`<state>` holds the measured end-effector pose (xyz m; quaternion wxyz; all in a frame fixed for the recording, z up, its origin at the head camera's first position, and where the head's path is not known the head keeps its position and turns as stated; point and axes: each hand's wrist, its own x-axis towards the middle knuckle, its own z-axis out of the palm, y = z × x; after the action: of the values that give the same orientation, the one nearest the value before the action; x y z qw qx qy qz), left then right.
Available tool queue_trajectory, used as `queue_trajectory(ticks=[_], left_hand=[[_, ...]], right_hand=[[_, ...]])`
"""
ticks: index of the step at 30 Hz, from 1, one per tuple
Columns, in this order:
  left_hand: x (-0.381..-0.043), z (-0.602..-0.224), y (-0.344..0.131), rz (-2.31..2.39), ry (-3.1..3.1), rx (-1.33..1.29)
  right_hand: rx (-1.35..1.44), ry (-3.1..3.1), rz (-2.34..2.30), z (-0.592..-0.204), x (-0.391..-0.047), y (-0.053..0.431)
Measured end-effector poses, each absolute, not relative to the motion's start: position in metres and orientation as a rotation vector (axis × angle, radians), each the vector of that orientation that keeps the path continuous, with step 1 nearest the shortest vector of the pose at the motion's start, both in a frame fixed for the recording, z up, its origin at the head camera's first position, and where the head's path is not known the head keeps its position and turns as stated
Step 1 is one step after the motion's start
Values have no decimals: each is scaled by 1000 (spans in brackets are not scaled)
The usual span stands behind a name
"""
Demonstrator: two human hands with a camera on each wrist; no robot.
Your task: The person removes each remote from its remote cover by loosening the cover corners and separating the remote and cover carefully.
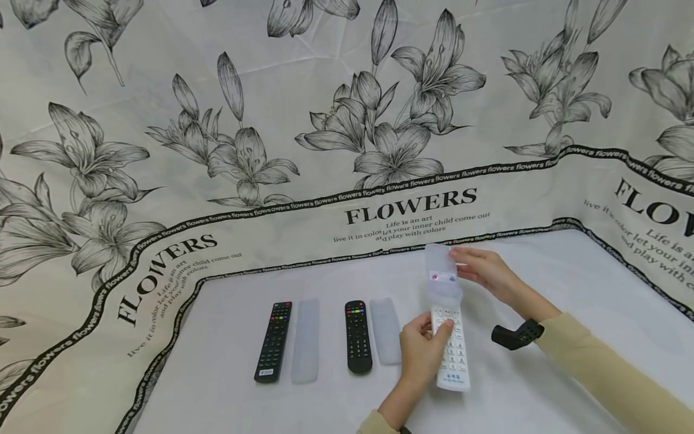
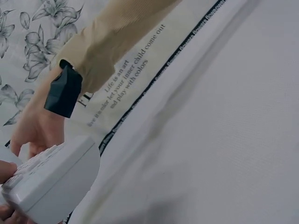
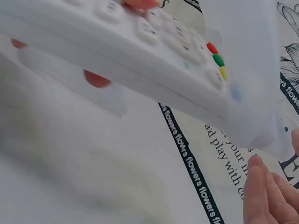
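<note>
My left hand (image 1: 422,352) grips a white remote control (image 1: 454,361), its thumb lying over the buttons. A translucent silicone remote cover (image 1: 440,259) sits over the remote's far end and extends beyond it. My right hand (image 1: 485,274) pinches the right edge of that cover near its far end. In the right wrist view the cover (image 3: 247,60) surrounds the tip of the remote, beside red, green and yellow buttons. The left wrist view shows the near end of the remote (image 2: 65,182) raised above the table; most of the left hand is out of that frame.
To the left lie two black remotes (image 1: 273,342) (image 1: 358,337) on the white table (image 1: 228,386). Beside each is a translucent cover (image 1: 306,340) (image 1: 384,331). A flower-printed cloth (image 1: 282,235) hangs along the table's back and sides.
</note>
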<state>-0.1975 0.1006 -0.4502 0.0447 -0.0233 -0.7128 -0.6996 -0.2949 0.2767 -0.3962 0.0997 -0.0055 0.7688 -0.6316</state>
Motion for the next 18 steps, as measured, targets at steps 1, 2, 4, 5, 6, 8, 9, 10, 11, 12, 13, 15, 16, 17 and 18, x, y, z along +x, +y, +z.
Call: queue_trajectory(ticks=[1, 2, 4, 5, 6, 8, 9, 10, 11, 12, 13, 15, 16, 17, 18], left_hand=[[-198, -450, 100, -2138, -2168, -68], [-199, -450, 100, -2132, -2160, -67], [-201, -451, 100, -2109, -2151, -68], [-201, -451, 100, -2106, -2143, -70], [-201, -452, 100, -2111, -2139, -69], [-201, -452, 101, -2135, -2130, -65], [-201, -453, 102, -2148, -2130, -64], [-200, -453, 103, -2169, -2126, -64], [-199, -453, 104, -2187, -2131, -59], [-198, -453, 105, -2201, -2141, -52], [-197, -454, 105, -2207, -2149, -51], [-195, -454, 105, -2200, -2169, -55], [-194, -454, 105, -2198, -2177, -52], [-193, -454, 105, -2197, -2184, -47], [-192, -454, 105, -2194, -2186, -45]], right_hand=[[3, 2213, -1897, -398, -292, 275], [23, 2162, -1921, -401, -288, 274], [81, 2078, -1967, -406, -282, 270], [110, 2059, -1984, -409, -280, 267], [138, 2042, -2010, -411, -278, 266], [192, 2014, -2073, -414, -275, 263], [217, 2000, -2102, -415, -275, 262], [234, 1992, -2124, -416, -275, 262], [248, 1982, -2140, -417, -275, 262], [265, 1973, -2152, -417, -275, 263], [268, 1968, -2156, -417, -276, 263], [273, 1974, -2137, -417, -279, 264], [276, 1989, -2121, -417, -280, 265], [280, 2002, -2108, -417, -281, 265], [285, 2018, -2092, -417, -282, 265]])
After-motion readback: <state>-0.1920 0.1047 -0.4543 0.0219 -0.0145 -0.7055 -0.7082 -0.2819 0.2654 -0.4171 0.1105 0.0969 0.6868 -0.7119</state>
